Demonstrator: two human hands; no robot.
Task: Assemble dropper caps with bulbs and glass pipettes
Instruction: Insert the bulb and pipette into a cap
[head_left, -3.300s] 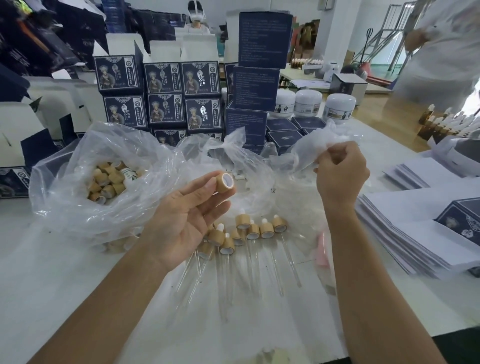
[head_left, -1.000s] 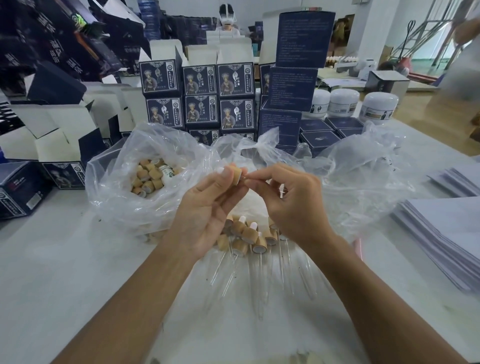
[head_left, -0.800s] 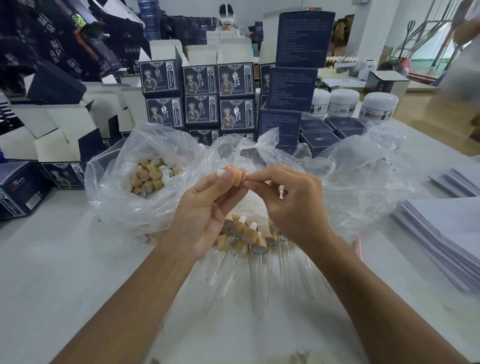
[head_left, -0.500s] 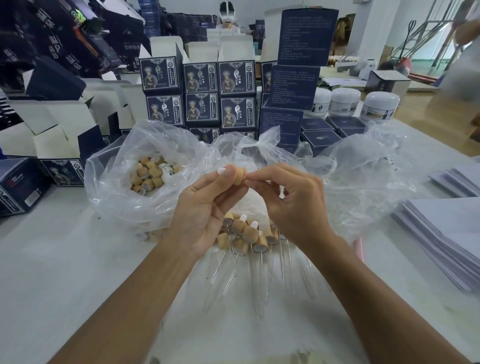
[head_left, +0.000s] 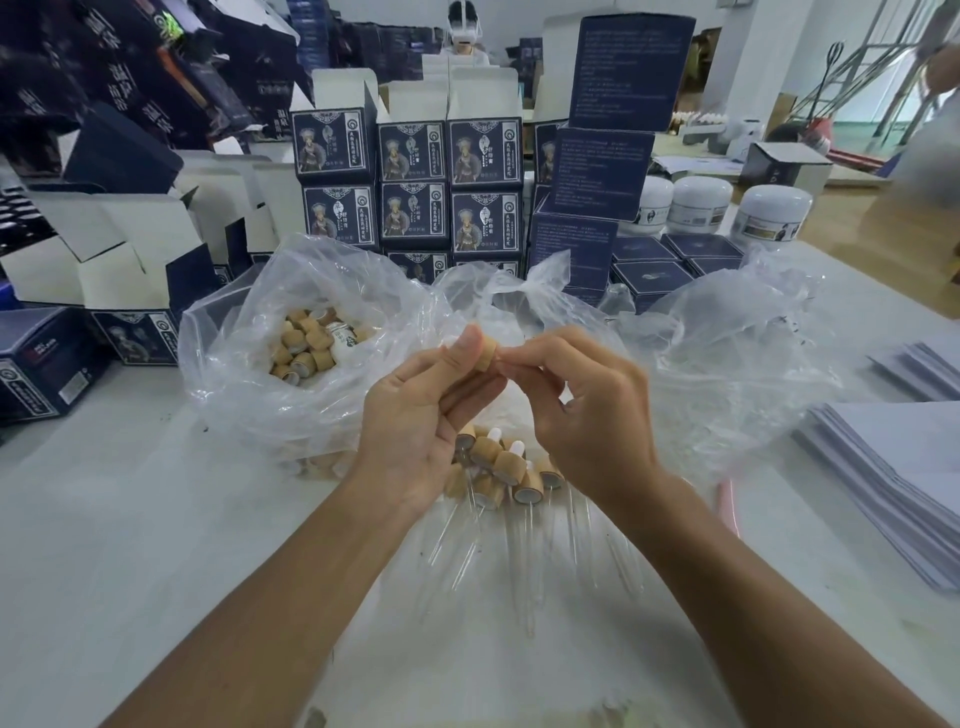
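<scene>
Left hand (head_left: 415, 415): pinches wooden cap (head_left: 485, 354) between thumb and fingers, raised above bench (head_left: 130, 519) | Right hand (head_left: 582, 415): fingertips pinched together at cap's open end; item held cannot be told | Assembled droppers (head_left: 511, 470): lying on bench below hands | Loose caps (head_left: 306, 351): inside plastic bag (head_left: 249, 384), left of hands

The cap (head_left: 486, 354) looks like matt pale wood. Behind it, the bag (head_left: 311, 312) is thin, clear, crinkled glossy plastic. Below it, the pipettes (head_left: 527, 561) are clear smooth glass. The boxes (head_left: 415, 187) beyond are printed card; the jars (head_left: 774, 215) glossy white.
</scene>
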